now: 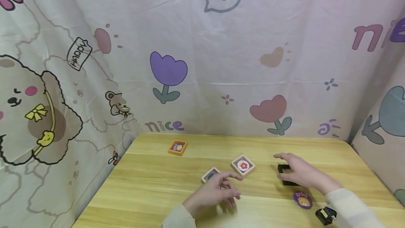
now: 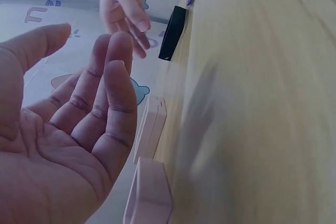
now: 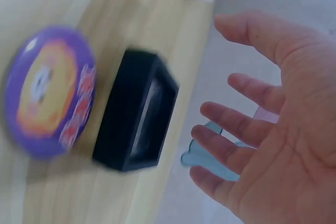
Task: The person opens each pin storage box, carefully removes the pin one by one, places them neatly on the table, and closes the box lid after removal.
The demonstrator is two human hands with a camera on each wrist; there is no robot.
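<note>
**Right hand closing in on the black frame**

The right hand (image 1: 300, 175) is hovering over the black frame (image 3: 137, 109), lower right of the head view, fingers spread and holding nothing. The left hand (image 1: 215, 192) is hanging open, empty, near the beige frame (image 1: 210, 175). Best to be gripping the black frame's outer edges squarely.

In the head view the right hand (image 1: 300, 175) covered much of the small black square frame (image 1: 286, 178). The left hand (image 1: 215, 192) hid part of the pale wooden frame with a blue centre (image 1: 210, 175). The small black device at the wrist (image 1: 326, 215) was too small to identify. In the right wrist view the round purple badge (image 3: 47, 93) was blurred.
</note>
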